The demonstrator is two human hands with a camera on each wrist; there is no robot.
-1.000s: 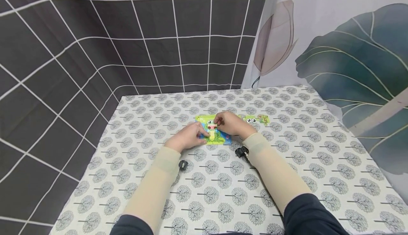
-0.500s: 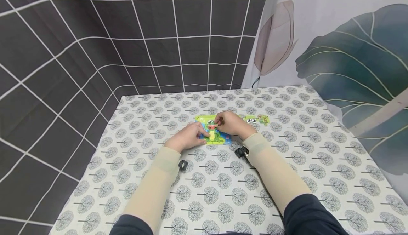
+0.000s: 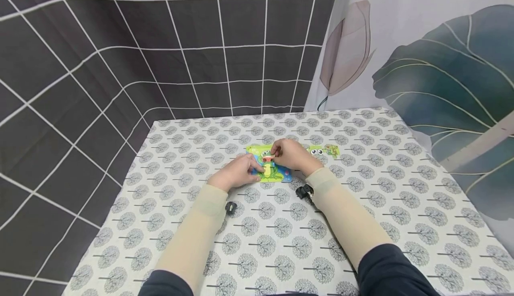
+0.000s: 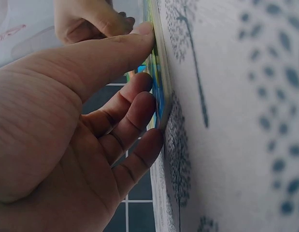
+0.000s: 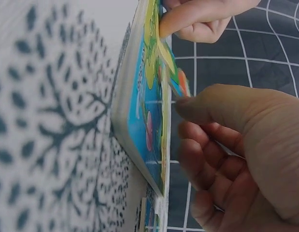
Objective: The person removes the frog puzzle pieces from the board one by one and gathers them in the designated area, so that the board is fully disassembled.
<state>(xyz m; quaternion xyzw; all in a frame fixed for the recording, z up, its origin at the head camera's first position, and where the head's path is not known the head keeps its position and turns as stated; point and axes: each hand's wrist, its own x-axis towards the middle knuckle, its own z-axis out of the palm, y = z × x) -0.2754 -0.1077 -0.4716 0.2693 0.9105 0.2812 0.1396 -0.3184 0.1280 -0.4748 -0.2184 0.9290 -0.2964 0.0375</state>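
Note:
A flat frog puzzle board (image 3: pixel 286 175), green and blue, lies on the table in front of me. My left hand (image 3: pixel 237 171) rests at its left side; in the left wrist view the thumb (image 4: pixel 135 46) and fingertips touch the board's face and edge. Over the middle of the board, my right hand (image 3: pixel 292 154) pinches a small puzzle piece (image 5: pixel 182 79) with red, green and blue on it between thumb and fingers. That piece stands tilted, its lower end near the left thumb. The right hand covers the board's upper right part.
Just right of the board lies a green piece with two cartoon eyes (image 3: pixel 317 152), beside another patterned green piece (image 3: pixel 333 150). The tablecloth (image 3: pixel 265 224) has a tree print. A dark grid curtain (image 3: pixel 241 64) hangs behind, and a pale leaf-printed curtain (image 3: pixel 437 91) at the right.
The pinched puzzle piece has shifted and tilted slightly over the board, and the right hand has risen a little. The left hand stays in place.

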